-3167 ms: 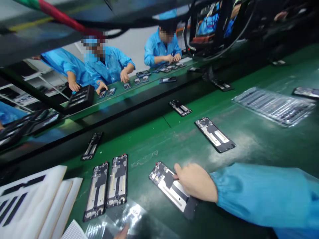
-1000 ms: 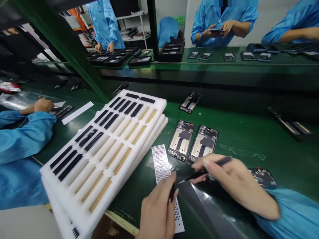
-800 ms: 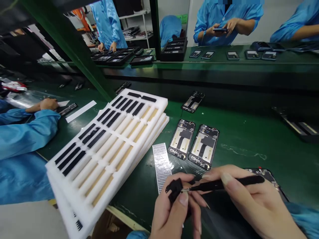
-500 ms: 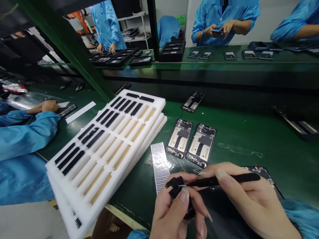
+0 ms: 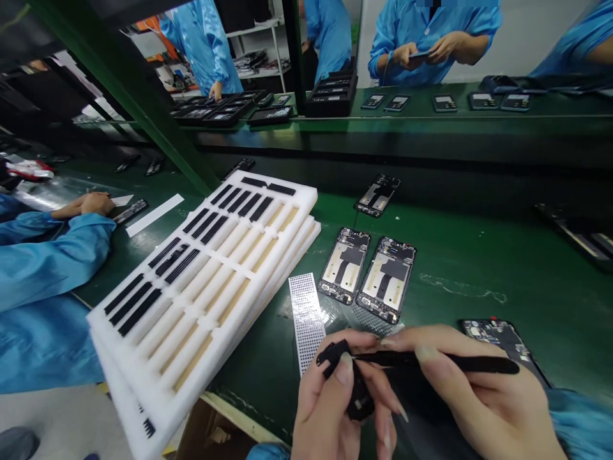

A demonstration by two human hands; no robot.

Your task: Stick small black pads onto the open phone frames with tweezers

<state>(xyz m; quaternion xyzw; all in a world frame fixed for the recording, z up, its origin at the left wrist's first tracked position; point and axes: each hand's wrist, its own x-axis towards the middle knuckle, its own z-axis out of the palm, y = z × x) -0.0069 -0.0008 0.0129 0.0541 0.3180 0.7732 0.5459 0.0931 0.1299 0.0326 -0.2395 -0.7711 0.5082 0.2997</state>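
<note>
My left hand (image 5: 335, 409) pinches a small black part (image 5: 335, 358) between thumb and fingers at the bottom centre. My right hand (image 5: 479, 396) grips black tweezers (image 5: 445, 363) whose tip meets that part. Two open phone frames (image 5: 368, 271) lie side by side on the green belt just beyond my hands. A third frame (image 5: 502, 342) lies beside my right hand. A white perforated strip (image 5: 306, 316) rests left of my left hand.
A stack of white foam trays (image 5: 211, 268) with black strips fills the left. Another phone frame (image 5: 378, 195) lies farther back. A co-worker's blue sleeve and hand (image 5: 81, 207) rest at the left. Across the line, people in blue coats (image 5: 431, 38) handle phones near black trays (image 5: 330, 96).
Since 3.2 s ago the view swung left to the foam trays. My right hand left the phone frame and took tweezers; both hands now meet over the black part, drawn slightly nearer.
</note>
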